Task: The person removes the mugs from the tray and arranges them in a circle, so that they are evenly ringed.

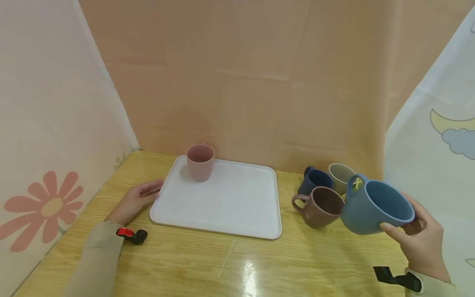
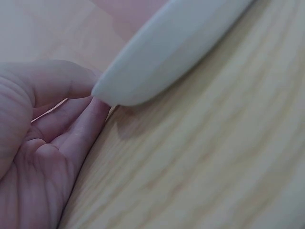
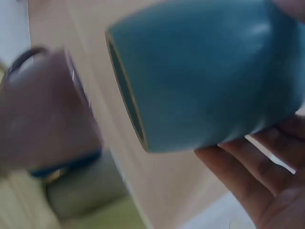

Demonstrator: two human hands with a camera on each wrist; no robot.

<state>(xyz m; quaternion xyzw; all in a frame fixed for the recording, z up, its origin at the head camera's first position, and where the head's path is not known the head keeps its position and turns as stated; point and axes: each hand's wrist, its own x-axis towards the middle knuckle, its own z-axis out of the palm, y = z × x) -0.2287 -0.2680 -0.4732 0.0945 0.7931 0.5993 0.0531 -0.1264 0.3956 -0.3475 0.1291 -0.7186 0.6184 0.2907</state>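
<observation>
My right hand [image 1: 424, 237] grips a light blue mug [image 1: 358, 212] by its body, thumb near the rim and fingers around the far side. The mug is tilted, its handle pointing up and away from the hand; in the right wrist view its smooth blue wall [image 3: 205, 76] fills the top. At the left edge of a white tray [image 1: 222, 202], my left hand [image 1: 135, 202] holds the rim, with the thumb and fingertips meeting the tray's edge [image 2: 152, 57] in the left wrist view. A pink mug [image 1: 201, 165] stands upright at the tray's back left.
Right of the tray, a brown mug [image 1: 323, 208], a dark blue mug [image 1: 314, 180] and a beige mug [image 1: 339, 175] stand close together. A yellow-green piece [image 1: 358, 183] shows partly behind the held mug. Paper-like screens enclose the wooden table [image 1: 193, 260] at the back and sides.
</observation>
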